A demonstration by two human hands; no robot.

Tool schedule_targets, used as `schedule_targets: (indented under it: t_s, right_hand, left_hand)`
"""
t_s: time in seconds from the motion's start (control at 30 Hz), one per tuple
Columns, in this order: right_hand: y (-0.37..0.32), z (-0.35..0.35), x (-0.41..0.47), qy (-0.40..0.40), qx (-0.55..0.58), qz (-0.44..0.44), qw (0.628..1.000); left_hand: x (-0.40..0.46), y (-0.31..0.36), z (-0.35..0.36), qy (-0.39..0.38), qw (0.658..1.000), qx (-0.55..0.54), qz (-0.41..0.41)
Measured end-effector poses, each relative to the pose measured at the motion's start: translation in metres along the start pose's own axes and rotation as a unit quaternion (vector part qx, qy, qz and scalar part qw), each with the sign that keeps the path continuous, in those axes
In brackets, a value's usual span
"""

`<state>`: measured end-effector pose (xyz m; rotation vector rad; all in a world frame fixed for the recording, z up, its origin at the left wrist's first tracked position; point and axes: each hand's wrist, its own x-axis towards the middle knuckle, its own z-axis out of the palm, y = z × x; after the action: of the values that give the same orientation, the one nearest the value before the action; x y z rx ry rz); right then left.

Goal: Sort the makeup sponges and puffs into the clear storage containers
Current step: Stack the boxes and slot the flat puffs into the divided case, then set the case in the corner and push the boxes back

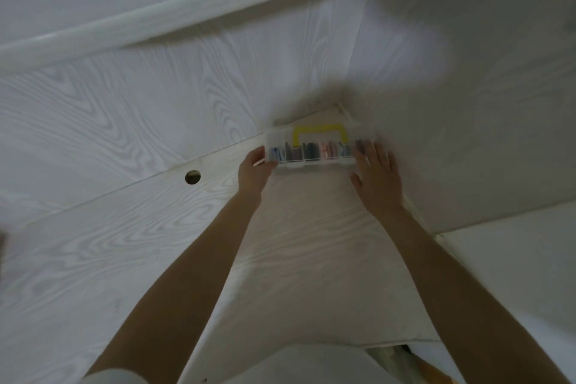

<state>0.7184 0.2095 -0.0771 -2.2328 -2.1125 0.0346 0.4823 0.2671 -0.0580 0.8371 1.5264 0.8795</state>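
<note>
1. Clear storage container (314, 150) with a yellow handle (318, 133) sits at the far corner of the pale wood-grain tabletop (156, 243), right against the walls.
2. Inside, blue, grey and pink sponges (327, 150) stand in a row of compartments, pretty blurry.
3. Left hand (254, 173) grips its left end.
4. Right hand (377, 176) lies flat, fingers spread, on its right end.

Both arms outstretched, left grip (254, 170) curled, right grip (375, 173) flat.
</note>
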Motion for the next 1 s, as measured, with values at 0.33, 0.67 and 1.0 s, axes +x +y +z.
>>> schedule_targets:
  t_s: [0.33, 0.67, 1.0]
  right_hand:
    - [0.004, -0.015, -0.020, 0.093, -0.023, -0.030, 0.995]
    - [0.009, 0.004, -0.007, 0.036, 0.063, 0.001, 0.997]
    - [-0.017, -0.024, -0.007, 0.025, 0.060, 0.040, 0.997]
  left_hand:
    - [0.034, 0.015, 0.034, -0.004, 0.988, 0.139, 0.061]
    - [0.016, 0.032, 0.126, -0.138, 0.979, 0.148, 0.029]
    - [-0.006, 0.033, 0.066, -0.174, 0.966, 0.188, 0.041]
